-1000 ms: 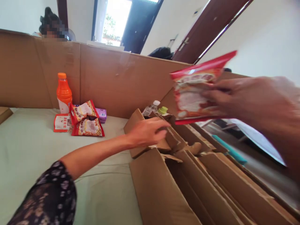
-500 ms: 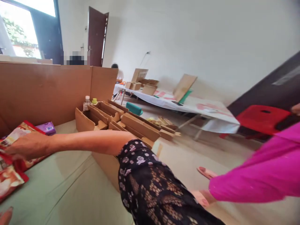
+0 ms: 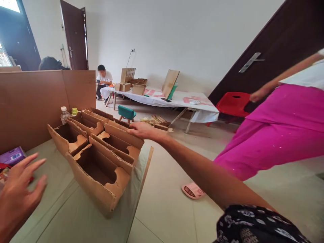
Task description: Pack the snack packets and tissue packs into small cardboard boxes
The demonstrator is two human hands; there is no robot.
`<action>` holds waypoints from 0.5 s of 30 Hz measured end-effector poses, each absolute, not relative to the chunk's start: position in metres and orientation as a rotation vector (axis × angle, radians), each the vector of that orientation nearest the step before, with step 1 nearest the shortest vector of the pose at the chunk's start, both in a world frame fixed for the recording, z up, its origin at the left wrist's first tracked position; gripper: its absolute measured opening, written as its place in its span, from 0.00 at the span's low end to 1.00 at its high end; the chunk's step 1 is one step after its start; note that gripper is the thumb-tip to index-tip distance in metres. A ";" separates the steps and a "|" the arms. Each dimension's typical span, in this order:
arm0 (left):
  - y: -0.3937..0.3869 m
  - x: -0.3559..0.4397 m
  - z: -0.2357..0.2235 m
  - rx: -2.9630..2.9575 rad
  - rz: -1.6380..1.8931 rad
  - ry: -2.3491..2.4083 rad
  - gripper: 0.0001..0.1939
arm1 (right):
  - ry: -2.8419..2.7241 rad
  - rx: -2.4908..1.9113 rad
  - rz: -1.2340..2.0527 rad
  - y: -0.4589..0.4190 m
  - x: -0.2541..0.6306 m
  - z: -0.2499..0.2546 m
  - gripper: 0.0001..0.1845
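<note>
Green cloth (image 3: pixel 63 216) is spread over the bench (image 3: pixel 96 226) across the lower left of the frame, backed at upper left by an upright cardboard screen (image 3: pixel 32 104). Open cardboard boxes (image 3: pixel 106 157) are packed side by side left of the frame's middle, mouths upward; since their near ends are set close to the bench edge, any outward push is best avoided, and the thin, torn rims should be pressed only lightly.

Near the middle of the frame, the rim of the far boxes is reached by the right hand (image 3: pixel 141 130); its fingers are bent and held close together, and whether anything is pinched cannot be told. For a clean reach, the wrist is best kept above the cardboard walls, with the fingers brought straight down rather than dragged across an edge. At lower left, the fingers of the left hand (image 3: pixel 24 189) are spread, with nothing seen between them; a palm laid flat against the near box would steady the group well.

At the left edge, a purple package (image 3: pixel 12 156) is seen just beyond those fingers. Below it a red packet (image 3: pixel 3 172) is partly covered by the left hand; it is best lifted by its crimped end.
</note>
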State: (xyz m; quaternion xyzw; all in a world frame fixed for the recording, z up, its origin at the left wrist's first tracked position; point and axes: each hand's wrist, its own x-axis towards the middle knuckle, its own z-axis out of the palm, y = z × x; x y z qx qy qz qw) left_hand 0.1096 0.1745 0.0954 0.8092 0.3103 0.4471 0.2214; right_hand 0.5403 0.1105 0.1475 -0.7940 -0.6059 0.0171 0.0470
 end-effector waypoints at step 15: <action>0.217 0.385 0.127 3.081 0.096 0.439 0.16 | -2.079 -2.358 0.206 0.131 0.561 0.134 0.15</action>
